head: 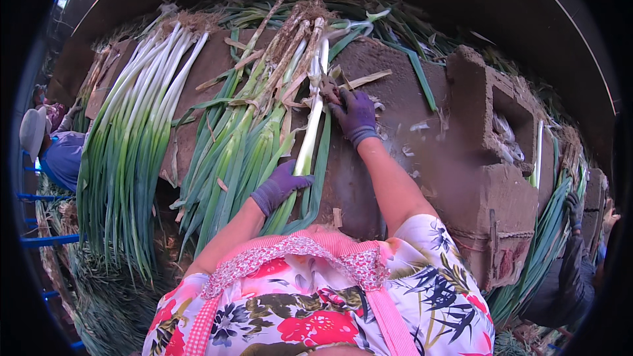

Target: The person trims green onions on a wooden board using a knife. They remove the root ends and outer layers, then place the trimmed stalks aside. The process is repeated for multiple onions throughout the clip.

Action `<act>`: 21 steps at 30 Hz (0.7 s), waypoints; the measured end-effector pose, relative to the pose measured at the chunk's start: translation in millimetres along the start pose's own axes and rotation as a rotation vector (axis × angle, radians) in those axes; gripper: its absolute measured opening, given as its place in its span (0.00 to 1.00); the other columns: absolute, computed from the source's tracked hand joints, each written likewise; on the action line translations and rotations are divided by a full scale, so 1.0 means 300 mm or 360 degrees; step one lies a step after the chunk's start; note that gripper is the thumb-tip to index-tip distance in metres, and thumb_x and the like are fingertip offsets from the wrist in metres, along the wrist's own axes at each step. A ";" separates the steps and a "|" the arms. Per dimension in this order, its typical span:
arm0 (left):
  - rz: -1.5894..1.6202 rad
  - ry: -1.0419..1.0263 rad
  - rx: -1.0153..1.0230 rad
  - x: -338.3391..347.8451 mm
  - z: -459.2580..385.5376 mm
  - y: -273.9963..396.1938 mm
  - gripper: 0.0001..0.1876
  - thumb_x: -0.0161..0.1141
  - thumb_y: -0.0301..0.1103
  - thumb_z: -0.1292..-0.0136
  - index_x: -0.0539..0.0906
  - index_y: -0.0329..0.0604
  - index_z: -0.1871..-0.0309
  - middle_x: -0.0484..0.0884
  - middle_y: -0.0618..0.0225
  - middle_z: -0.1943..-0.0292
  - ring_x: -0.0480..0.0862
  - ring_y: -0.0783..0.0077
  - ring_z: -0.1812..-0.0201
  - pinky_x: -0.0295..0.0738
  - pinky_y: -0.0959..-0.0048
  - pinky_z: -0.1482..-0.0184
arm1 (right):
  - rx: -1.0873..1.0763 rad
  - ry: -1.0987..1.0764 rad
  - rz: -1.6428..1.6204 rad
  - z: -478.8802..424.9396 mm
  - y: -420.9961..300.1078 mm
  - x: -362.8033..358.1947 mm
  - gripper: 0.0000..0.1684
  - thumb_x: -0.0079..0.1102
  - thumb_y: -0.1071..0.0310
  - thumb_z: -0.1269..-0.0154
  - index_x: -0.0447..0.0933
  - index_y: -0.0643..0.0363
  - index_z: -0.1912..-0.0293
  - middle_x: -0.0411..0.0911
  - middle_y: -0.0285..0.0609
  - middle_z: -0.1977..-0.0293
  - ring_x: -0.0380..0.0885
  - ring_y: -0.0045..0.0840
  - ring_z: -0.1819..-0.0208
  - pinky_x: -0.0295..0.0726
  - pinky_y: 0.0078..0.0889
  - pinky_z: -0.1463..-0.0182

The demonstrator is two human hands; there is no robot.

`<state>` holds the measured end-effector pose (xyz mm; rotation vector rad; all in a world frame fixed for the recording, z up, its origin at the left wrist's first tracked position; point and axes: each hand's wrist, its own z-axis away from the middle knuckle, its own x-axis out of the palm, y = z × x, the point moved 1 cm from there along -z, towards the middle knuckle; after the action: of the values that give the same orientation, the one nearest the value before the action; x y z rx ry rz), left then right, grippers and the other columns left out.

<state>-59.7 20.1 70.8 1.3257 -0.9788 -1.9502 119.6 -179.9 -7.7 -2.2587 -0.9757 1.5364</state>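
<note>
My left hand (283,185), in a purple glove, grips the green upper part of a long green onion (312,131) that lies across the table. My right hand (354,113), gloved alike, is closed on a small dirty tool (329,86), perhaps a knife, beside the onion's white stalk. Its blade is hard to make out. Left of this onion lie several unpeeled green onions (237,133) with brown outer skins and muddy roots (311,9) at the far end. Further left is a bundle of peeled green onions (143,94) with clean white stalks.
Hollow concrete blocks (509,178) stand on the right of the dirty table (346,183). Cut leaves (415,54) are heaped beyond it. A person in a hat (62,148) is at the far left. Another person's gloved hand (574,210) is at the right by more onions.
</note>
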 end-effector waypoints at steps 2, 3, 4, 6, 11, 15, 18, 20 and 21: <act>0.0210 -0.0134 -0.0176 -0.016 0.009 -0.016 0.16 0.71 0.32 0.39 0.80 0.35 0.52 0.82 0.67 0.68 0.79 0.77 0.71 0.77 0.75 0.68 | 0.0053 -0.0001 -0.0049 0.022 -0.029 -0.031 0.27 0.70 0.53 0.42 0.81 0.55 0.46 0.80 0.49 0.59 0.77 0.45 0.53 0.75 0.46 0.47; 0.0509 -0.0138 -0.0317 -0.031 0.014 -0.022 0.15 0.71 0.32 0.39 0.80 0.36 0.53 0.82 0.68 0.69 0.79 0.77 0.73 0.77 0.76 0.69 | -0.0007 0.0108 -0.0094 0.042 -0.054 -0.059 0.27 0.70 0.53 0.42 0.81 0.55 0.46 0.80 0.49 0.58 0.77 0.45 0.53 0.75 0.46 0.47; 0.0865 -0.0143 -0.0421 -0.049 0.017 -0.028 0.15 0.70 0.31 0.39 0.80 0.36 0.53 0.82 0.67 0.69 0.79 0.77 0.73 0.77 0.76 0.70 | 0.0036 0.0069 -0.0142 0.093 -0.084 -0.091 0.26 0.70 0.53 0.42 0.81 0.54 0.46 0.80 0.49 0.58 0.77 0.45 0.53 0.75 0.46 0.47; 0.1092 -0.0088 -0.0530 -0.088 0.025 -0.037 0.15 0.70 0.31 0.40 0.80 0.36 0.53 0.81 0.67 0.69 0.80 0.77 0.73 0.77 0.76 0.70 | 0.0083 -0.0106 -0.0221 0.226 -0.141 -0.164 0.29 0.72 0.54 0.42 0.80 0.55 0.43 0.80 0.48 0.57 0.77 0.43 0.53 0.76 0.44 0.46; -0.0356 0.0134 -0.0198 -0.110 0.034 -0.055 0.24 0.71 0.42 0.42 0.78 0.33 0.51 0.84 0.50 0.62 0.85 0.53 0.61 0.80 0.61 0.56 | 0.0163 -0.0153 -0.0356 0.471 -0.168 -0.264 0.31 0.74 0.59 0.44 0.79 0.61 0.43 0.79 0.48 0.60 0.77 0.42 0.57 0.77 0.41 0.50; -0.0620 -0.0201 -0.0430 -0.032 0.020 -0.103 0.29 0.68 0.50 0.42 0.76 0.35 0.47 0.83 0.39 0.54 0.83 0.38 0.50 0.77 0.51 0.46 | 0.0141 0.0101 -0.0311 0.407 -0.096 -0.198 0.29 0.74 0.59 0.44 0.80 0.62 0.45 0.79 0.48 0.61 0.77 0.42 0.57 0.77 0.41 0.50; -0.0702 -0.0273 -0.0492 0.018 0.041 -0.130 0.29 0.67 0.49 0.42 0.76 0.35 0.46 0.83 0.39 0.53 0.83 0.38 0.50 0.76 0.50 0.45 | 0.0135 0.0055 -0.0216 0.276 -0.062 -0.138 0.29 0.73 0.55 0.43 0.80 0.59 0.45 0.79 0.48 0.59 0.77 0.43 0.54 0.76 0.44 0.47; -0.0694 -0.0291 -0.0522 0.021 0.069 -0.123 0.28 0.66 0.48 0.41 0.75 0.35 0.46 0.83 0.38 0.53 0.82 0.37 0.49 0.76 0.49 0.45 | 0.0131 0.0108 -0.0167 0.199 -0.051 -0.133 0.28 0.73 0.55 0.44 0.80 0.57 0.46 0.79 0.48 0.59 0.77 0.43 0.54 0.76 0.44 0.48; -0.0685 -0.0298 -0.0541 0.009 0.085 -0.109 0.28 0.66 0.48 0.41 0.75 0.36 0.46 0.83 0.38 0.53 0.82 0.37 0.49 0.76 0.49 0.45 | 0.0175 0.0116 -0.0146 0.183 -0.056 -0.138 0.28 0.73 0.55 0.44 0.80 0.56 0.46 0.79 0.48 0.58 0.77 0.43 0.54 0.75 0.44 0.48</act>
<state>-86.6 42.6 48.5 1.2427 -0.4267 -2.4672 54.8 -202.9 8.7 -2.1480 -0.9374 1.4236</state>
